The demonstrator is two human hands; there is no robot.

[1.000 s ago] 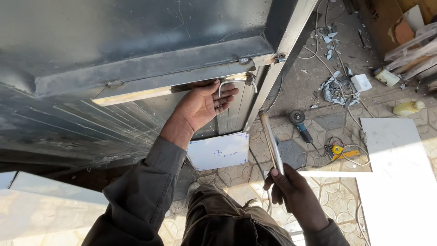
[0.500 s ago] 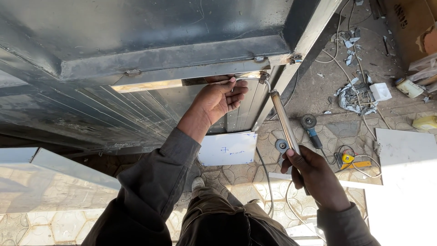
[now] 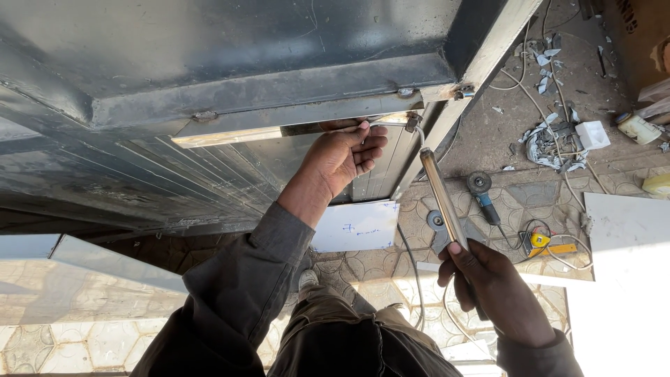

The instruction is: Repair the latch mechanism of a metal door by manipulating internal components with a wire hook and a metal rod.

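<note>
My left hand [image 3: 344, 157] reaches up to a flat metal strip [image 3: 279, 127] under the frame of a large grey metal door [image 3: 209, 63], with fingers curled on the strip's edge. My right hand [image 3: 488, 283] grips the lower end of a long metal rod [image 3: 441, 195], like a hammer handle. The rod's upper end points at a small hinge piece [image 3: 413, 122] by the door's corner. Both sleeves are dark grey.
An angle grinder [image 3: 483, 195] with its cable lies on the patterned paving below. A yellow tape measure [image 3: 539, 241], a white sheet [image 3: 356, 227], a white board [image 3: 628, 230], scrap and wires [image 3: 555, 139] lie around. A cable runs down beside my legs.
My right hand has risen and brought the rod closer to the door's corner. My left hand stays on the strip. The view has shifted slightly.
</note>
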